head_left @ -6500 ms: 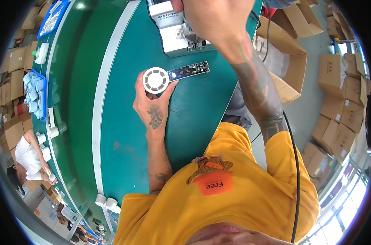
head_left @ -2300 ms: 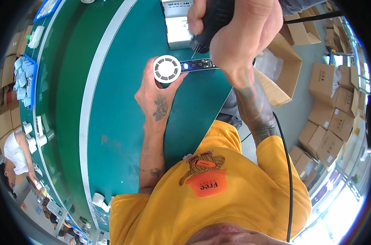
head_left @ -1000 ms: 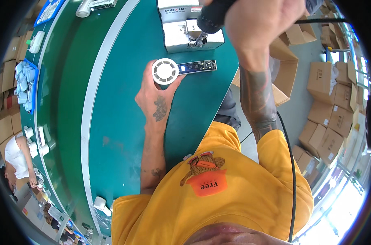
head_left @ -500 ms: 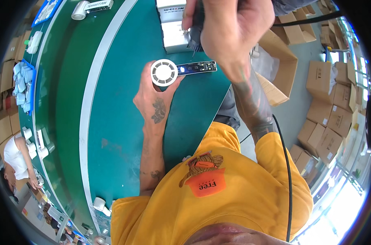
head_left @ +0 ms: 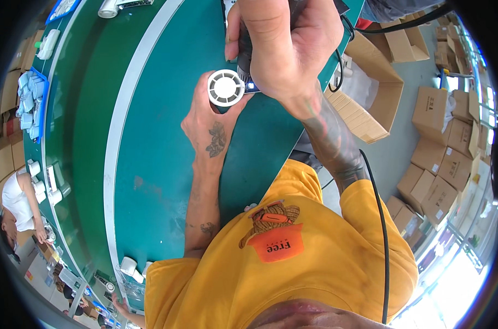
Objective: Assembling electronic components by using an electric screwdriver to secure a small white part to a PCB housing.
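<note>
My left hand (head_left: 206,118) is wrapped round a small white fan (head_left: 226,88) with a round spoked grille, held over the green workbench. A narrow strip of circuit board (head_left: 251,86) with a lit spot sticks out from the fan's right side, mostly covered by my other hand. Above it, my right hand (head_left: 293,49) is closed round a black electric screwdriver (head_left: 244,57), its lower end right beside the grille. Whether the tip touches the board cannot be seen.
A green conveyor belt (head_left: 84,137) runs along the left, behind a pale rail (head_left: 117,120). White fan parts (head_left: 129,267) lie at the bench's near left. An open carton (head_left: 378,82) and stacked cartons (head_left: 432,164) stand right. A black cable (head_left: 383,236) hangs over my sleeve. Another person (head_left: 21,203) works far left.
My right hand has come down and left with the screwdriver, now covering most of the circuit board. The fan has shifted slightly right and up. Parts on the belt have moved.
</note>
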Tool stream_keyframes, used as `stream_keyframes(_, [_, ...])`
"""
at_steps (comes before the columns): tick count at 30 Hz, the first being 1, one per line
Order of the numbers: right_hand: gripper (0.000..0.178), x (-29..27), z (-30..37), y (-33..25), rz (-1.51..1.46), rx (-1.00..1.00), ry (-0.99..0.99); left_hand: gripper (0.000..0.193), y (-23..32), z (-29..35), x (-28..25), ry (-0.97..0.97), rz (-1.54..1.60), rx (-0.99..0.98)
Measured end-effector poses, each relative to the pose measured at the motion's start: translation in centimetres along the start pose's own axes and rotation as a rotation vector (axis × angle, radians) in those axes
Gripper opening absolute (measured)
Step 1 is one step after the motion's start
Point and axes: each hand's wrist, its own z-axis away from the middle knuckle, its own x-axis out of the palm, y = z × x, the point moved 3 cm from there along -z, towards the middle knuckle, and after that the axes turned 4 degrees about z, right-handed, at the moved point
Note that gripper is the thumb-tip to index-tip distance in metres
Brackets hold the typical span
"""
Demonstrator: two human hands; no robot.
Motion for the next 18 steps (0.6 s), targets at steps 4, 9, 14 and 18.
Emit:
stream_keyframes(4, [0.031, -0.5, 0.0, 0.2, 0.057, 0.003, -0.029, 0.075, -0.2, -0.3, 0.1, 0.003, -0.015, 0.010])
stream_keyframes(9, [0.031, -0.8, 0.0, -0.6, 0.138, -0.075, -0.071, 0.074, -0.3, -0.3, 0.2, 0.014, -0.012, 0.037])
stream_keyframes(14, [0.033, -1.9, 0.2, -2.0, 0.047, 0.020, -0.162, 0.072, -0.2, -0.1, 0.2, 0.058, -0.032, 0.107])
stream_keyframes(18, [0.031, -1.2, 0.8, -0.2, 0.286, -0.148, 0.048, 0.075, -0.5, -0.1, 0.3, 0.026, 0.003, 0.048])
